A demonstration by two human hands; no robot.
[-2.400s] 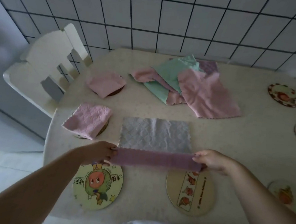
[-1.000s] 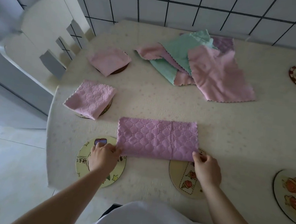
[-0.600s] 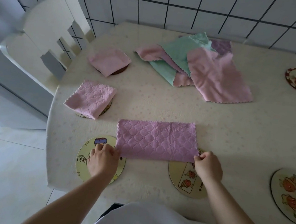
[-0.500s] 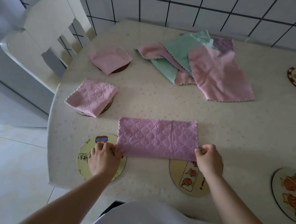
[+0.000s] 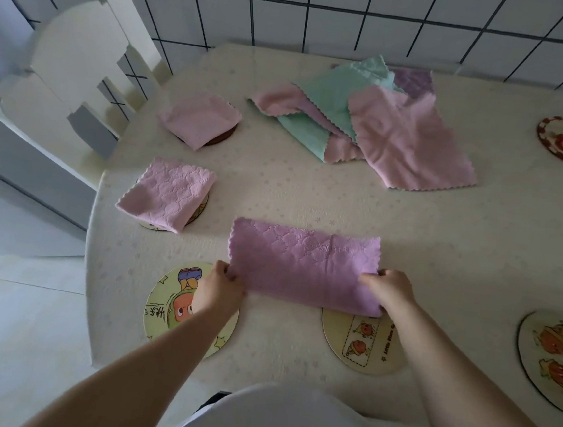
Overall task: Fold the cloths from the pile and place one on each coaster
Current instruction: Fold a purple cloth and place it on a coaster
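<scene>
On the table (image 5: 441, 249), the left hand (image 5: 219, 290) pinches the near-left corner of the folded purple cloth (image 5: 302, 263), which lies nearer the person than the cloth pile (image 5: 368, 122), while the right hand (image 5: 390, 291) grips the cloth's near-right part above a coaster (image 5: 362, 345).

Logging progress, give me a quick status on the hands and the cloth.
Left hand and right hand both grip the purple cloth, folded once. Two coasters already covered. Nothing in the way.

Bare forearms; white garment (image 5: 287, 420) covers the torso.
</scene>
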